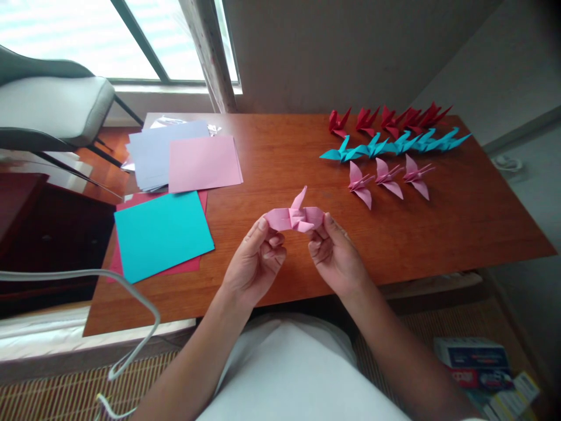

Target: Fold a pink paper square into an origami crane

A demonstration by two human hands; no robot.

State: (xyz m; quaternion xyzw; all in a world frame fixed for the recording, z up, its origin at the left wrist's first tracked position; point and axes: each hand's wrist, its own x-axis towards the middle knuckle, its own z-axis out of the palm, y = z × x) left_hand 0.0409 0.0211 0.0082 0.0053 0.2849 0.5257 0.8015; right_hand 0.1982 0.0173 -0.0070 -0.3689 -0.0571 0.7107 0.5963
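Between my two hands is a pink origami crane (298,217), its wings spread sideways and one thin point sticking up. My left hand (258,254) pinches the tip of the left wing between thumb and fingers. On the other side, my right hand (335,251) pinches the right wing tip the same way. The crane is held over the front part of the wooden table. Farther right stand three finished pink cranes (382,177) in a row, apart from my hands.
Behind the pink row are several blue cranes (397,145) and several red cranes (385,120). At left lie pink sheets (204,162), pale sheets (149,152), and turquoise paper (164,234) over red paper (188,266). A white cable (144,304) loops past the table's (272,152) left front corner.
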